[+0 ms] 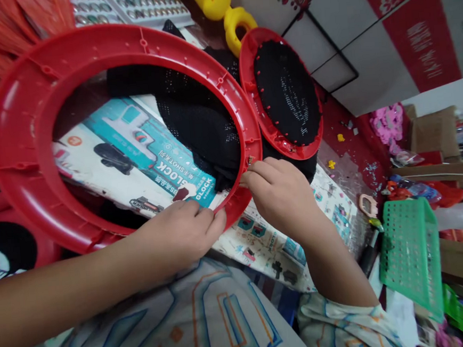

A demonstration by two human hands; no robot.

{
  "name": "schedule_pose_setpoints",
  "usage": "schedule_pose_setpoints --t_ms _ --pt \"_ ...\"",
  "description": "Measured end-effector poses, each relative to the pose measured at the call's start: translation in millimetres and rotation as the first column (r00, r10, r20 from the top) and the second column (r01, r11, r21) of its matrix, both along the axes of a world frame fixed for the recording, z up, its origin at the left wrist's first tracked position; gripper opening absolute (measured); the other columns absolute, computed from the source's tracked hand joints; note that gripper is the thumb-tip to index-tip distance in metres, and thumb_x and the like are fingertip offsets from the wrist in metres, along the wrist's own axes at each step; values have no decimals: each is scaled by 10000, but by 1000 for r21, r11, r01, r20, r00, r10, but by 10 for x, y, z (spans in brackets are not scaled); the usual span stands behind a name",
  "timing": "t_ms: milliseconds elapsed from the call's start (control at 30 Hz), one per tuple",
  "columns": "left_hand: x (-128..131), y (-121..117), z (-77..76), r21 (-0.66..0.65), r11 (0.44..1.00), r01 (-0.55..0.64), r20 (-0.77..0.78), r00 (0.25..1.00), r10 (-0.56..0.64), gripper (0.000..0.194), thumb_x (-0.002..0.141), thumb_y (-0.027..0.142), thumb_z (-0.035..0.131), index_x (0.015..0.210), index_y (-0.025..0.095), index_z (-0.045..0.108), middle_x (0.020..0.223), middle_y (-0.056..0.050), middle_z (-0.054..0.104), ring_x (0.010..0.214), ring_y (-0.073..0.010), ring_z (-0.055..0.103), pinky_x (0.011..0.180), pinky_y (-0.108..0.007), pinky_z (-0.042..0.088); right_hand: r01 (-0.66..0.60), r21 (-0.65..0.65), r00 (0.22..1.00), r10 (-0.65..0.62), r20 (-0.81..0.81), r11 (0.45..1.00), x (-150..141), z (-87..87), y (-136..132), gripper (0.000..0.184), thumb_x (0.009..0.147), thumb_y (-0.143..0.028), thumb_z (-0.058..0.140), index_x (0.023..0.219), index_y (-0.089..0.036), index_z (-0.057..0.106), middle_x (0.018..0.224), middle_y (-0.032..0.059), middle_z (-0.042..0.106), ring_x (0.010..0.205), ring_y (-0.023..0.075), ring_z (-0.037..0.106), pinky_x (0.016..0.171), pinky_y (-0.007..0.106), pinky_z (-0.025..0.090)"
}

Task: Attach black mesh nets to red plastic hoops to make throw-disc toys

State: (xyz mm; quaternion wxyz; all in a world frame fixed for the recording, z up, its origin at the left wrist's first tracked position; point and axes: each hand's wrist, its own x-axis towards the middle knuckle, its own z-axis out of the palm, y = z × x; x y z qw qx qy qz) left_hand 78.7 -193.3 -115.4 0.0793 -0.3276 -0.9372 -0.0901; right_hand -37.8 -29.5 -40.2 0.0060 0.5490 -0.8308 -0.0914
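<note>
A large red plastic ring (14,134) with an open middle and ribbed inner side lies tilted before me. My left hand (185,228) has its fingers curled over the ring's near rim. Closed at the ring's right rim, my right hand (283,191) presses its fingertips against the plastic. A small brass-coloured piece (250,162) shows right by those fingertips; what else they may pinch is hidden. Black mesh fabric (194,109) and a printed toy-gun box (133,144) are visible through and under the ring.
Beyond the ring's right side leans a smaller red ring with a black mesh centre (287,91). Yellow plastic parts (239,26) and a tray of small round pieces (154,6) are at the back. A green basket (408,253) and large cartons (417,36) stand to the right.
</note>
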Motion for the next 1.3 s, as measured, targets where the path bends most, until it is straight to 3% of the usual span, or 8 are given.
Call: schedule_pose_setpoints --t_ms 300,567,700,867,967,1067,1167,1300 --pt "-61 -31 32 -14 999 42 30 999 -41 392 755 -10 431 1103 53 601 663 -70 601 580 -222 587 661 -416 510 162 -16 982 -160 99 987 11 -23 15 189 875 -163 476 771 -131 630 726 60 587 698 180 469 614 294 324" --pt "-48 -24 5 -48 996 74 20 997 -73 363 802 7 423 1137 29 558 701 -86 614 603 -232 599 573 -354 491 126 -141 990 -133 -37 982 250 -248 156 221 888 -128 421 773 -127 610 729 80 579 675 192 442 619 314 332" --pt "-56 -13 -2 -64 995 82 69 995 -78 356 819 29 434 1159 30 539 737 -97 622 634 -235 607 641 -385 500 360 -171 932 -361 31 917 440 -302 80 215 878 -138 437 769 -123 621 739 91 609 695 195 492 626 313 348" --pt "-57 -15 10 -72 994 85 128 989 -75 409 801 25 461 1208 25 504 807 -117 635 705 -244 617 717 -408 506 805 -172 546 -597 588 568 621 -238 -61 151 835 -198 499 793 -165 640 731 31 607 694 155 522 632 275 361" --pt "-46 -13 21 -86 992 95 119 989 -84 415 791 6 443 1202 18 501 841 -126 636 734 -256 622 726 -421 506 934 -39 155 -305 940 355 680 -202 -52 100 789 -238 523 779 -179 604 609 -35 488 556 103 431 540 238 310" --pt "-44 -8 42 -102 989 105 114 989 -93 406 798 -2 418 1195 21 497 858 -127 635 736 -256 623 726 -420 504 957 178 -225 194 955 230 706 -159 -31 124 729 -291 579 769 -180 540 594 -65 374 480 67 297 454 210 212" --pt "-58 -6 74 -114 987 113 113 988 -100 365 810 -2 405 1155 28 521 836 -128 629 709 -252 623 694 -405 506 951 252 -306 430 849 179 719 -126 -42 134 701 -302 529 743 -185 480 646 -56 340 483 64 240 419 202 186" --pt "-72 -7 116 -132 983 127 110 988 -113 361 799 -7 417 1135 44 541 827 -125 626 693 -250 627 649 -375 505 969 202 -240 371 897 138 775 -159 -36 195 741 -361 469 818 -186 510 681 -37 404 463 66 276 394 197 214"
